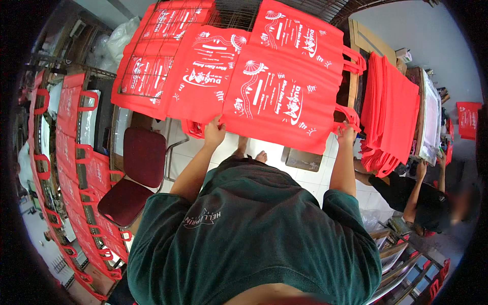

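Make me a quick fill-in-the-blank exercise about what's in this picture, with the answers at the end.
1. The left hand pinches the near edge of a printed bag, whose cloth is coloured ____.
2. The design printed on that bag is coloured ____.
3. The looped handle at the bag's side is by the person's ____ hand.
4. The dark red chair stands on the person's ____ side.

Missing words: red; white; right; left.

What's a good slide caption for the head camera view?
A person's left hand grips the edge of a printed red bag, right hand at its handle.
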`<state>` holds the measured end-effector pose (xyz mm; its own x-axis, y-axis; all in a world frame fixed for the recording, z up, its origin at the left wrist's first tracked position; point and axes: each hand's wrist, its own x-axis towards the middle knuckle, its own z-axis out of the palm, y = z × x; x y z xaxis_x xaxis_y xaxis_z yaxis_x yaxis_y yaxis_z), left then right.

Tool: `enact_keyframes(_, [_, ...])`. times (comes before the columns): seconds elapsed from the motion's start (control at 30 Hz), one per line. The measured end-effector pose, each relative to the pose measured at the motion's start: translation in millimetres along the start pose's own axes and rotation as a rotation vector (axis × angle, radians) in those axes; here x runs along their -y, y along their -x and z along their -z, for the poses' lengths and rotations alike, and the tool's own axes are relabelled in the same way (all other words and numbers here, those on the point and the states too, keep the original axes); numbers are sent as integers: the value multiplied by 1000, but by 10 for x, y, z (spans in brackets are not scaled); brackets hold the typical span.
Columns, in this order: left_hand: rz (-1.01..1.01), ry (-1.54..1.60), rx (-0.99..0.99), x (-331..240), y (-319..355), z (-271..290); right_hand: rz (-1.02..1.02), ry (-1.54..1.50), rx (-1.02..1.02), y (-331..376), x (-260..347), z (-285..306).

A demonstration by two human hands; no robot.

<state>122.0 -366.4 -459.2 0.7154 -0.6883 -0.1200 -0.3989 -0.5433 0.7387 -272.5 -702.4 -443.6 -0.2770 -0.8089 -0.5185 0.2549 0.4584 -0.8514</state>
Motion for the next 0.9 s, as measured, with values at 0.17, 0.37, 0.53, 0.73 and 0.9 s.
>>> enact_keyframes(0.17, [26,-27,23,-104,0,49,-41,-22,-13,21,66,63])
enact_keyframes(0.37, [-33,-51,5,-50,-109,25,15,1,-182,-55,32,3])
enact_keyframes(0.53, [-20,-32,2,-68,-99,30,141,61,-131,177,118,-60])
enact_keyframes(0.73, [-50,-14,7,70,-112,-34,300,62,-23,113,31,-3])
enact_keyframes(0.9, [-15,-11,34,-49,-99,22,209,65,-121,-72,-69,102])
